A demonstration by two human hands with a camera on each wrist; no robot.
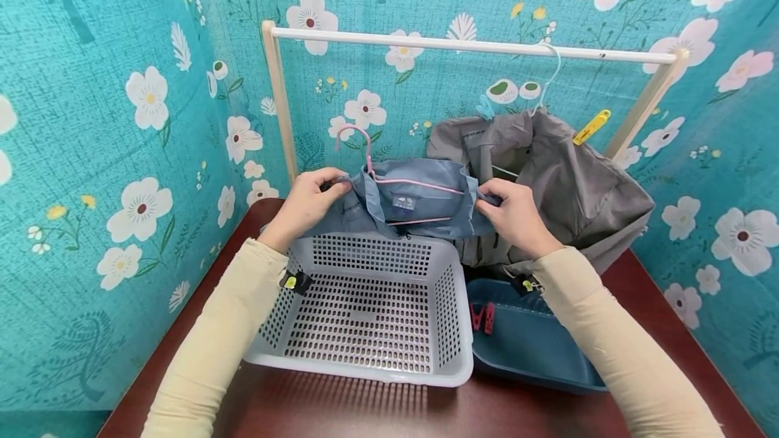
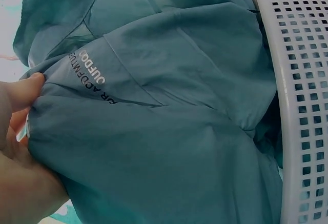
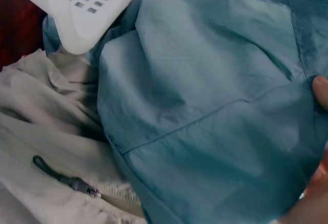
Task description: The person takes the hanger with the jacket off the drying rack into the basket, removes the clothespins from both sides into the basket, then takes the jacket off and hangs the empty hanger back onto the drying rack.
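Note:
A blue jacket [image 1: 420, 191] with a pink hanger [image 1: 367, 147] inside it is held up behind the grey basket. The hanger's hook sticks up past the collar and is off the rail. My left hand [image 1: 310, 205] pinches the jacket at its left shoulder, thumb against fingers. With thumb and fingers my right hand [image 1: 516, 213] grips the right shoulder. In the left wrist view the jacket cloth [image 2: 154, 147] hangs with printed lettering on it. The right wrist view shows its other side [image 3: 215, 111] beside a grey garment with a zip pull.
A grey jacket [image 1: 584, 201] hangs from the white rail [image 1: 426, 40] on a light blue hanger, with a yellow clothespin [image 1: 592, 127] on it. The perforated basket [image 1: 365, 374] stands in front. Beside it a dark blue tub [image 1: 541, 350] holds red clothespins [image 1: 489, 318].

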